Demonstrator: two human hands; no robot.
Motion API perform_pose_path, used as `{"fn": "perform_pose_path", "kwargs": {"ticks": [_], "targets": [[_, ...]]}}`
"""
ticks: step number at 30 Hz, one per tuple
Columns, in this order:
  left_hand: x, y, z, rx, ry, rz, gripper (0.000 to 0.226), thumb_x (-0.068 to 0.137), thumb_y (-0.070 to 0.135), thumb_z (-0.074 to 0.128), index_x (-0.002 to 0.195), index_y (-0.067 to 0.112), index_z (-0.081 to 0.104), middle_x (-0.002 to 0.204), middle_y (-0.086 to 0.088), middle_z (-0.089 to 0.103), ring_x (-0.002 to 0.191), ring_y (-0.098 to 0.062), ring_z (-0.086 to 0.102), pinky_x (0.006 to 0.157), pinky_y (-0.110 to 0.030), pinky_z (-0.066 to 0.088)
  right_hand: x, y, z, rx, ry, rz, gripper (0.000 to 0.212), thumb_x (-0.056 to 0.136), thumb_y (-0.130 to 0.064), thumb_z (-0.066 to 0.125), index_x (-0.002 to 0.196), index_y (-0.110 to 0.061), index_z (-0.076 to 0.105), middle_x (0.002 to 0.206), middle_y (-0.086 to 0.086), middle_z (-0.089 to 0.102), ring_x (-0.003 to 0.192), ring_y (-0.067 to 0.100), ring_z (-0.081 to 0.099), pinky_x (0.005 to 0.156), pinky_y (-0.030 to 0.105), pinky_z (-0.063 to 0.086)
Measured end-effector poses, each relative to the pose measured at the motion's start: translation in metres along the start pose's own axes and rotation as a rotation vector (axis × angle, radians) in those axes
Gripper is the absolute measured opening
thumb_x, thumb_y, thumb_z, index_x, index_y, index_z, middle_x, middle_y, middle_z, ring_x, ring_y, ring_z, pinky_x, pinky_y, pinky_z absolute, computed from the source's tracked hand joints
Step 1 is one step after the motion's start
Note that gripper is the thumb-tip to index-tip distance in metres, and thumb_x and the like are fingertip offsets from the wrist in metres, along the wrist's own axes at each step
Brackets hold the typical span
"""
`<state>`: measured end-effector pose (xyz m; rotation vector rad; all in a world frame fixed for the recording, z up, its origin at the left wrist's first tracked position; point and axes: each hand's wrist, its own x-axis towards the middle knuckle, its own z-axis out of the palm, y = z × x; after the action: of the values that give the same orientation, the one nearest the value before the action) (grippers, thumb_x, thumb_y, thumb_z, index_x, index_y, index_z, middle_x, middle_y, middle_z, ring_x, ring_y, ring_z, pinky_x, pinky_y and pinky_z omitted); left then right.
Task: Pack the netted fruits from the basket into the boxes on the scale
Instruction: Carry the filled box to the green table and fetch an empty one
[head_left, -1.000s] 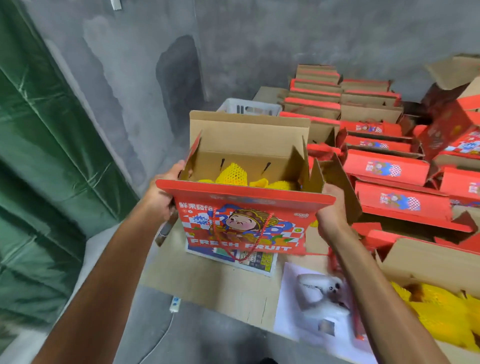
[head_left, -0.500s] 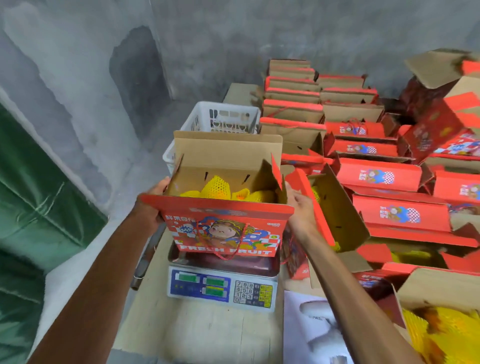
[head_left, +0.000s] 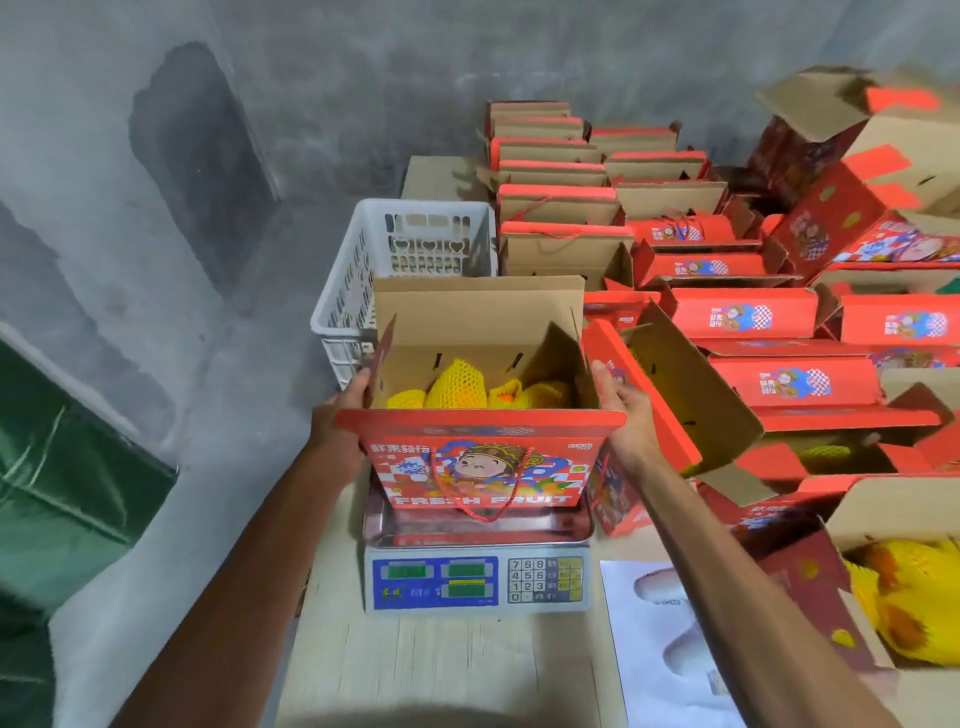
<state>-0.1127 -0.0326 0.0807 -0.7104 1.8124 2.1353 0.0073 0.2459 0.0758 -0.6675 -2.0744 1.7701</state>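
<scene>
Here I hold the open red box (head_left: 480, 467) with both hands, one on each end. My left hand (head_left: 340, 421) clasps the end at nine o'clock, fingers (head_left: 358, 382) curled up over the side flap. My right hand (head_left: 623, 415) grips the end at three o'clock, thumb against the inner flap. The box's bottom edge sits at the steel pan of the scale (head_left: 478, 566); I cannot tell whether it rests fully on the pan or is just above it. The scale stands on the counter (head_left: 441, 670) at six o'clock from the box, its blue panel and keypad facing me.

Inside the box lie the netted fruits (head_left: 457, 389), yellow foam mesh around each, packed side by side along the bottom. The rear flap stands upright, and a red cord handle hangs down the printed front.

At twelve o'clock, just behind the box, stands the white basket (head_left: 410, 249); what is in it is hidden by the raised flap. From one to three o'clock, rows of red boxes (head_left: 743, 317) crowd the surface, some shut, some with flaps open. At four o'clock another open carton (head_left: 883, 519) shows more yellow netted fruit (head_left: 909, 597). A white sheet (head_left: 654, 649) lies on the counter at five o'clock.
</scene>
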Motion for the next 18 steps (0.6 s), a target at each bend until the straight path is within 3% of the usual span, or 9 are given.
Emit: {"fn": "perform_pose_path", "kwargs": {"ticks": [3, 5, 9, 11, 13, 15, 18], "targets": [[0.006, 0.001, -0.006, 0.030, 0.008, -0.005, 0.042, 0.091, 0.037, 0.076, 0.113, 0.002, 0.074, 0.112, -0.020, 0.075, 0.093, -0.034, 0.072, 0.096, -0.051, 0.058, 0.000, 0.002, 0.004, -0.007, 0.000, -0.022, 0.060, 0.108, -0.043, 0.048, 0.052, -0.024, 0.040, 0.053, 0.000, 0.043, 0.053, 0.016, 0.040, 0.062, 0.034, 0.034], [0.008, 0.002, -0.009, 0.050, 0.016, 0.008, 0.039, 0.091, 0.038, 0.075, 0.109, 0.004, 0.075, 0.106, -0.019, 0.076, 0.095, -0.037, 0.074, 0.092, -0.051, 0.060, 0.001, 0.005, 0.007, 0.006, -0.021, -0.036, 0.054, 0.107, -0.044, 0.048, 0.062, -0.015, 0.042, 0.061, 0.008, 0.042, 0.058, 0.021, 0.040, 0.063, 0.036, 0.034], [0.012, -0.006, -0.008, 0.039, -0.013, 0.014, 0.032, 0.090, 0.040, 0.075, 0.098, 0.009, 0.076, 0.085, -0.011, 0.078, 0.060, -0.022, 0.072, 0.054, -0.030, 0.061, 0.007, 0.014, 0.004, 0.060, -0.003, 0.009, 0.049, 0.106, -0.046, 0.049, 0.079, -0.005, 0.051, 0.075, 0.015, 0.044, 0.071, 0.030, 0.041, 0.068, 0.044, 0.035], [0.014, -0.012, -0.010, 0.070, -0.055, 0.011, 0.038, 0.088, 0.047, 0.076, 0.096, 0.010, 0.076, 0.075, -0.007, 0.077, 0.054, -0.020, 0.071, 0.047, -0.025, 0.055, 0.011, 0.017, 0.001, 0.066, 0.014, 0.011, 0.047, 0.106, -0.045, 0.051, 0.080, -0.005, 0.050, 0.076, 0.015, 0.042, 0.072, 0.030, 0.039, 0.068, 0.045, 0.034], [0.017, -0.017, -0.012, 0.104, -0.066, 0.021, 0.040, 0.087, 0.052, 0.075, 0.093, 0.013, 0.078, 0.082, -0.009, 0.078, 0.070, -0.027, 0.076, 0.068, -0.038, 0.063, 0.014, 0.024, -0.002, 0.064, -0.002, -0.002, 0.044, 0.107, -0.039, 0.052, 0.080, -0.005, 0.051, 0.076, 0.014, 0.042, 0.072, 0.030, 0.039, 0.068, 0.045, 0.035], [0.018, -0.020, -0.015, 0.143, -0.058, 0.057, 0.040, 0.087, 0.056, 0.073, 0.082, 0.017, 0.078, 0.087, -0.012, 0.079, 0.086, -0.034, 0.077, 0.087, -0.049, 0.062, 0.018, 0.028, -0.004, 0.042, 0.002, -0.019, 0.039, 0.106, -0.034, 0.054, 0.079, -0.005, 0.051, 0.077, 0.012, 0.041, 0.074, 0.028, 0.037, 0.068, 0.046, 0.033], [0.021, -0.021, -0.021, 0.201, -0.060, 0.133, 0.040, 0.085, 0.055, 0.074, 0.080, 0.015, 0.077, 0.088, -0.011, 0.078, 0.085, -0.031, 0.077, 0.080, -0.048, 0.062, 0.022, 0.035, -0.004, -0.022, 0.048, -0.040, 0.055, 0.101, -0.039, 0.057, 0.069, 0.002, 0.040, 0.073, 0.008, 0.038, 0.073, 0.025, 0.031, 0.066, 0.044, 0.029]]}}
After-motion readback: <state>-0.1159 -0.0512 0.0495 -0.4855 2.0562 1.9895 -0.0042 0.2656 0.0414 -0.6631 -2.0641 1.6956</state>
